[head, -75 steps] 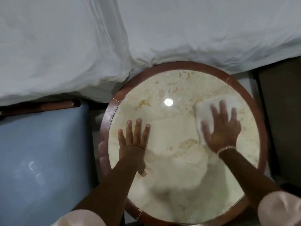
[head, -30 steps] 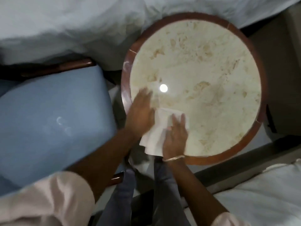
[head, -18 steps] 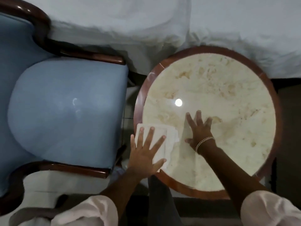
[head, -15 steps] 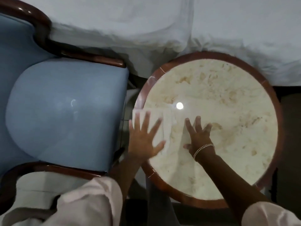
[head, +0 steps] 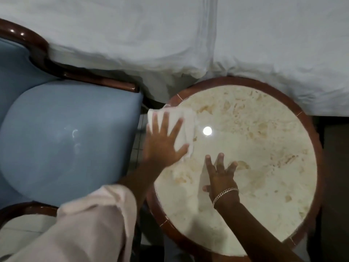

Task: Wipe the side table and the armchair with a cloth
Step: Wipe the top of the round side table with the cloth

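mid-task by my read: left hand, fingers spread flat, presses the white cloth on the left rim of the round marble side table worktop; blue armchair looks not yet wiped. right hand rests empty, fingers splayed, on the worktop. folded cloth's long axis runs roughly left-right, overhanging the rim toward the armchair.

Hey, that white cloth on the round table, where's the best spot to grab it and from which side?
Take the cloth by its far-right folds, the part not covered by the left hand that presses it flat. Pinching down from above probably suits best: it lies limp on the side table near the rim, with loose folds to gather.
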A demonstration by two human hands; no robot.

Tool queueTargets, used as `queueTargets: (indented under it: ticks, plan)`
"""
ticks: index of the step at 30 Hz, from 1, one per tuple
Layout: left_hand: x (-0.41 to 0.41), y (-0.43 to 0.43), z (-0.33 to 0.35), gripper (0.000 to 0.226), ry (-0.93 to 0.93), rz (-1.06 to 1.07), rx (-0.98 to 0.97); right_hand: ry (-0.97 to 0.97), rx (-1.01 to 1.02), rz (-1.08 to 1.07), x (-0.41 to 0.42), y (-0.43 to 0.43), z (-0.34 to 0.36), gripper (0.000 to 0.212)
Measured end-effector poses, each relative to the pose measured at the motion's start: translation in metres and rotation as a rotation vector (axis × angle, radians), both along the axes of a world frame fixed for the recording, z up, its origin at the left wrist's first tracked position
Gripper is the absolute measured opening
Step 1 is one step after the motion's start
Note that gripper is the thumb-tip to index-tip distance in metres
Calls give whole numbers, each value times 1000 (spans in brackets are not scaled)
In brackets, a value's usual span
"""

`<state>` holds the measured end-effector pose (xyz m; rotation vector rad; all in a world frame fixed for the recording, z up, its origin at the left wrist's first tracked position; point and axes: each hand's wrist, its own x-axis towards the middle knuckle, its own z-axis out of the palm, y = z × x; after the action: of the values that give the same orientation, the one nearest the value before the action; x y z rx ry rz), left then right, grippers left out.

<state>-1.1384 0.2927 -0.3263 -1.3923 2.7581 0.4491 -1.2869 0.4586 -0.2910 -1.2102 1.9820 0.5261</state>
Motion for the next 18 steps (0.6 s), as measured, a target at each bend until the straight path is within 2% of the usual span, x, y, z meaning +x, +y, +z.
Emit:
queueTargets:
  ticks: [3,5,13,18]
  plan:
    - [-60,-56,-6,87,20,-30,-18,-6,-6,-8,-1,4,-7,118]
    - [-68,-61,-9,86,30,-31,-42,2,13,6,-1,5,-3,117]
    - [25,44,-5,90,8,-91,-21,-15,16,-16,5,-2,16,108]
    - [-42,-25,-10,87,95,-164,-76,-13,16,16,5,1,14,103]
